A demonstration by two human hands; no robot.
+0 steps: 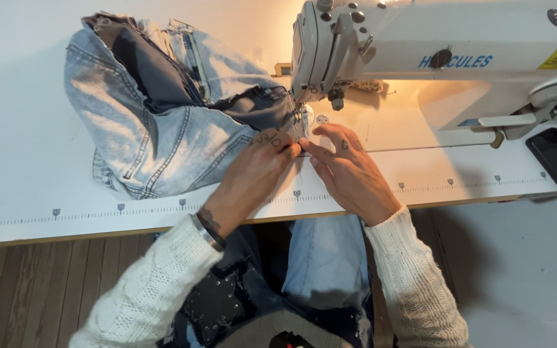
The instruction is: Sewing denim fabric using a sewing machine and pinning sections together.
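Pinching denim jeans (162, 122) flat under sewing machine (420, 58) needle, left hand (259, 171) gripping fabric, right hand (349, 171) fingers extended, seam barely begun.

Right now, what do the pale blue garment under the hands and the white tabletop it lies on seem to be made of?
The pale blue garment, held by the left hand and right hand at the sewing machine, looks like washed denim: faded patches, doubled seam stitching, frayed edges. The white tabletop looks like smooth matt laminate, probably over wood, judging by its tan edge.
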